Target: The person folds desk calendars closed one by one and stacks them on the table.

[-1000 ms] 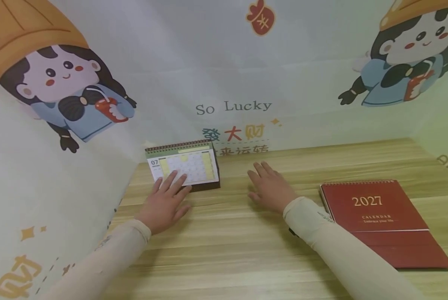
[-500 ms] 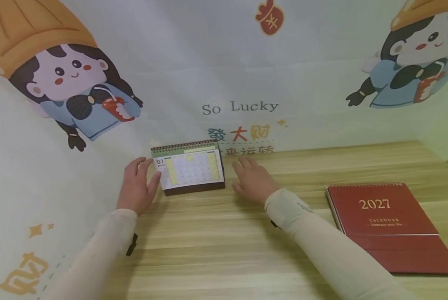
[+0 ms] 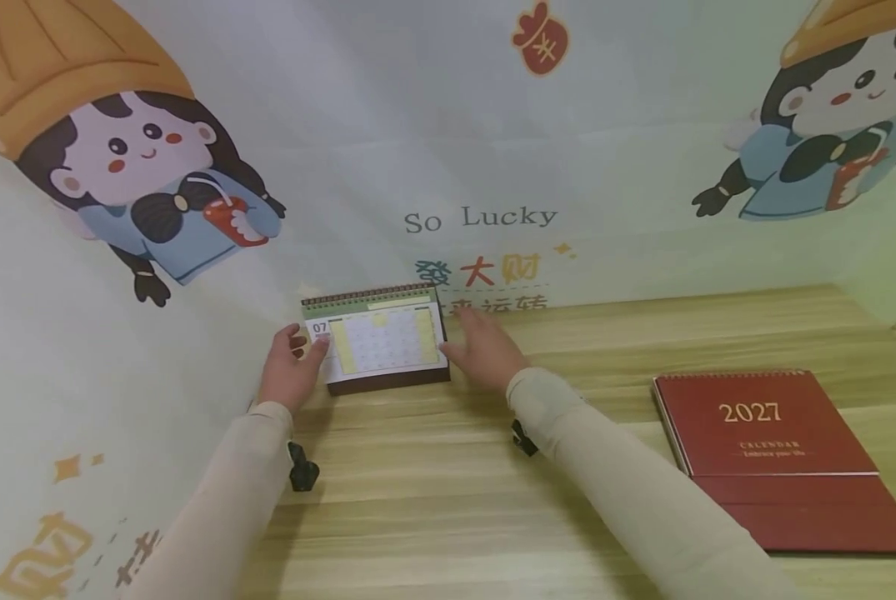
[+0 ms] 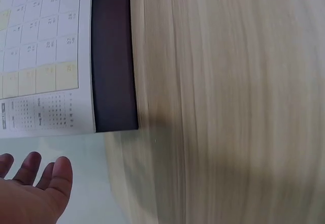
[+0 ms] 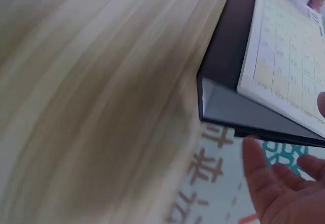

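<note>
A small spiral-bound desk calendar (image 3: 383, 337) stands on the wood-grain table near the back wall, its page showing "07". My left hand (image 3: 288, 371) is at its left edge, the thumb over the front of the page in the head view. In the left wrist view, the fingers (image 4: 62, 176) are a little apart from the calendar's side. At the right edge is my right hand (image 3: 487, 350), with the thumb in front and loosely bent fingers (image 5: 254, 158) beside and behind the stand. Whether these fingers touch the stand is unclear.
A red "2027" calendar (image 3: 773, 425) lies on the table (image 3: 432, 500) at the right, partly behind my right forearm. Printed cloth walls (image 3: 387, 150) with cartoon figures close in the back and both sides.
My left hand has moved off the calendar's front to its left side, then closer to that edge. My right hand has moved left to the calendar's right edge. The calendar remains standing.
</note>
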The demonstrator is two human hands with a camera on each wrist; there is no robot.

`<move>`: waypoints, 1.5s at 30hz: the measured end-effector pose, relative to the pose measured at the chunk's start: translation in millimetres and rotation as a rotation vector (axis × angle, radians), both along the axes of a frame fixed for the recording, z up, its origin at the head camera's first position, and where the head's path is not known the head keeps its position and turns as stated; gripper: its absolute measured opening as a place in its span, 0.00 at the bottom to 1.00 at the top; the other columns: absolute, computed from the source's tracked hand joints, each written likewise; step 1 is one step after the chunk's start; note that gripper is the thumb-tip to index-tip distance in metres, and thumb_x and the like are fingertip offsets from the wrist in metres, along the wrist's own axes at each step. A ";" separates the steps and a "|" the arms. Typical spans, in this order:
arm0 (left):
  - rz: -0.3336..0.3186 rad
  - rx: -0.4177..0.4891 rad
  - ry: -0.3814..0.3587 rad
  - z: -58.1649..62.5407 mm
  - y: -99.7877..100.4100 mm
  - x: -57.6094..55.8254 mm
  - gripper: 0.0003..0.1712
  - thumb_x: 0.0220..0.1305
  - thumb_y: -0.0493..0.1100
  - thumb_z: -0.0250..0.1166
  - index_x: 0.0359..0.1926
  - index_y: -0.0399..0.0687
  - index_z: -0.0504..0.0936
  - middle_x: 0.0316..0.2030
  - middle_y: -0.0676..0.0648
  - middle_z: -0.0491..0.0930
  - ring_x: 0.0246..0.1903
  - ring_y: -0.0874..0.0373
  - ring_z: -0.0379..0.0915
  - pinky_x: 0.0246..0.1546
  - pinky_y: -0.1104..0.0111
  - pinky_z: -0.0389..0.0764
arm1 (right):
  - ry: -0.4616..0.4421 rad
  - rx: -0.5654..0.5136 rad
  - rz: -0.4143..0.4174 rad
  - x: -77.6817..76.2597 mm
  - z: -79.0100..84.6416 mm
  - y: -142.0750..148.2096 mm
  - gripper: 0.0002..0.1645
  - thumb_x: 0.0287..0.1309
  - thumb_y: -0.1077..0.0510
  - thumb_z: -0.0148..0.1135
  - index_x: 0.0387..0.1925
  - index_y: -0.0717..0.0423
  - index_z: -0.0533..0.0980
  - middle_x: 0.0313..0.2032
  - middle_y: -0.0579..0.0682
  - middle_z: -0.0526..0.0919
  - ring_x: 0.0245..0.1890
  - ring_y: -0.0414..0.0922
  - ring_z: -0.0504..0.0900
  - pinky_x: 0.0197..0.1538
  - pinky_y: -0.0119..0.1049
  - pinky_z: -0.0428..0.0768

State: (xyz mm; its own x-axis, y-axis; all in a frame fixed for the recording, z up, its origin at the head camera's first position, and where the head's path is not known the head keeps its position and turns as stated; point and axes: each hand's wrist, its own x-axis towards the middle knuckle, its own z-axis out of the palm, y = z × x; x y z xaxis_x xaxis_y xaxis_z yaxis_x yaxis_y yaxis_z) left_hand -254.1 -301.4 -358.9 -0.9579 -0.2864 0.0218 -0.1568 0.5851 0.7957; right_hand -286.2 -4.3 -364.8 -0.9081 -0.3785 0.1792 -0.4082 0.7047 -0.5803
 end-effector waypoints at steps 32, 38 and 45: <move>0.163 0.045 0.024 -14.8 30.4 -19.5 0.29 0.77 0.50 0.51 0.69 0.40 0.61 0.61 0.35 0.71 0.58 0.44 0.67 0.61 0.52 0.66 | -0.248 -0.425 -0.171 -9.9 -20.6 -47.4 0.12 0.71 0.51 0.58 0.39 0.57 0.72 0.26 0.50 0.80 0.23 0.43 0.80 0.28 0.33 0.75; 0.214 0.104 0.048 -20.2 31.3 -20.8 0.29 0.76 0.52 0.53 0.69 0.41 0.64 0.57 0.37 0.73 0.54 0.46 0.68 0.57 0.54 0.69 | -0.208 -0.405 -0.185 -9.8 -22.7 -50.0 0.12 0.71 0.51 0.59 0.40 0.57 0.73 0.25 0.50 0.80 0.23 0.43 0.79 0.29 0.33 0.75; 0.217 0.140 0.061 -22.7 30.9 -19.0 0.29 0.76 0.52 0.53 0.69 0.40 0.64 0.57 0.36 0.73 0.54 0.45 0.69 0.58 0.54 0.68 | -0.220 -0.393 -0.181 -10.1 -23.7 -51.4 0.12 0.71 0.52 0.59 0.41 0.58 0.73 0.28 0.50 0.79 0.23 0.43 0.79 0.29 0.33 0.76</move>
State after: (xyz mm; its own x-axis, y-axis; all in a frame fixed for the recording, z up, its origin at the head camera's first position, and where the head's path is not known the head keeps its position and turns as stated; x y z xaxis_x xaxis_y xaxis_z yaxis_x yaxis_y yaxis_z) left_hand -273.1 -270.5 -381.6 -0.8717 -0.4895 0.0228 -0.2162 0.4260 0.8785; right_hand -296.3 -55.8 -388.5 -0.9855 -0.1530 0.0737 -0.1374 0.4632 -0.8755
